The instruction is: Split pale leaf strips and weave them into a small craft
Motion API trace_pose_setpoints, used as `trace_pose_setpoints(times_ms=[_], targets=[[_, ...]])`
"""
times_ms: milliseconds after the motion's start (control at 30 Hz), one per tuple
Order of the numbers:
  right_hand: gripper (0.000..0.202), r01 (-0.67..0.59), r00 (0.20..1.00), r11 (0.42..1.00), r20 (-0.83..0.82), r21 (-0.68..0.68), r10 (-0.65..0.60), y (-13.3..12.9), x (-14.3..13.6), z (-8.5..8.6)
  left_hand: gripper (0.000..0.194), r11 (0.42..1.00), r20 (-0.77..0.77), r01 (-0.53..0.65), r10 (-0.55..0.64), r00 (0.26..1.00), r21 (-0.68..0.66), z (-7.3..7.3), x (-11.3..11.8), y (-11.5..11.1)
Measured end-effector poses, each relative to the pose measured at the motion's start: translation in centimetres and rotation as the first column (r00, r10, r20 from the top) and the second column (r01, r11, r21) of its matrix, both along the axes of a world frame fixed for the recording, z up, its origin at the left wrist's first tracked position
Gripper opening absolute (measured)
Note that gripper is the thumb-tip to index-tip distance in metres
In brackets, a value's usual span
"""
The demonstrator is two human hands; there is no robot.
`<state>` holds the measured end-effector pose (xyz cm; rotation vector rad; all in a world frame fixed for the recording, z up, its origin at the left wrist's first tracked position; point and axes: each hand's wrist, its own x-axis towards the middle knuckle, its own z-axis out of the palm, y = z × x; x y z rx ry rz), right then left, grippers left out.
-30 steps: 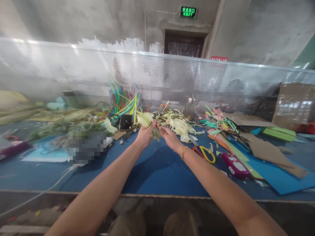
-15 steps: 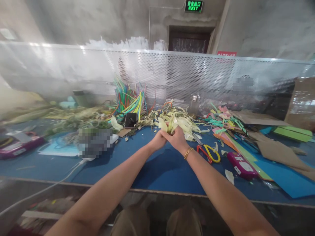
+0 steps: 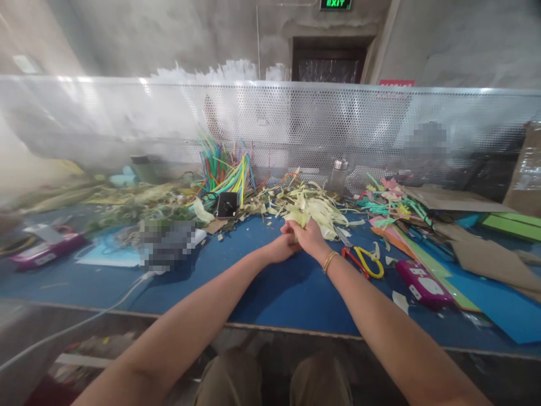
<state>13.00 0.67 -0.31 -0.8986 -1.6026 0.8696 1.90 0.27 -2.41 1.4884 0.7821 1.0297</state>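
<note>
The fingers of the right hand (image 3: 311,238) are closed, thumb uppermost, and appear to be pinching a pale corn-husk bunch (image 3: 297,216); those of the left hand (image 3: 284,248) curl in against them, mostly hidden, so I cannot tell what they grip. The bunch stands out from the top of the right hand, above the table and in front of the heaped corn husks (image 3: 323,211). The likeliest trouble is a slip: thin, loose leaves could fan out or slide free if the pinch slackened, while too hard a twist might split them. Being the same colour as the heap behind, its tips could also snag there and drag strays along. Just right of the right wrist lie red-and-yellow-handled scissors (image 3: 367,263), which a careless sweep of that forearm could knock. Farther right, the magenta case (image 3: 422,283) rests near coloured paper sheets (image 3: 505,310); an elbow swung wide could shove either askew.
</note>
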Motion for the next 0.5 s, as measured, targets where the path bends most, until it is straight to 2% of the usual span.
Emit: trace_pose_setpoints(times_ms=[33,100,200,267,333,500], targets=[[0.024,-0.009,0.991,0.998,-0.133,-0.056,0.002,0.2,0.0,0.0,0.016,0.998,-0.061,0.053,-0.051,0.997,0.041,0.1,0.0,-0.1],[0.023,-0.053,0.912,0.987,-0.410,-0.151,-0.013,0.5,0.2,0.3,0.022,0.990,-0.109,0.133,-0.127,0.986,0.049,0.3,0.0,-0.4],[0.026,-0.200,0.731,0.954,-0.682,-0.221,-0.005,1.2,1.2,1.2,0.031,0.978,-0.129,0.184,-0.195,0.972,-0.094,0.7,0.0,-0.9],[0.031,-0.282,0.644,0.925,-0.765,-0.254,-0.014,1.7,2.3,1.7,0.033,0.955,-0.153,0.226,-0.257,0.954,-0.192,1.0,0.0,-1.2],[0.033,-0.303,0.598,0.910,-0.800,-0.282,-0.049,2.4,3.7,2.2,0.033,0.927,-0.157,0.261,-0.310,0.938,-0.271,1.5,-0.1,-1.5],[0.037,-0.147,0.545,0.926,-0.810,-0.347,-0.216,4.0,8.6,2.5,0.030,0.869,-0.153,0.305,-0.387,0.909,-0.389,2.0,-0.9,-1.7]])
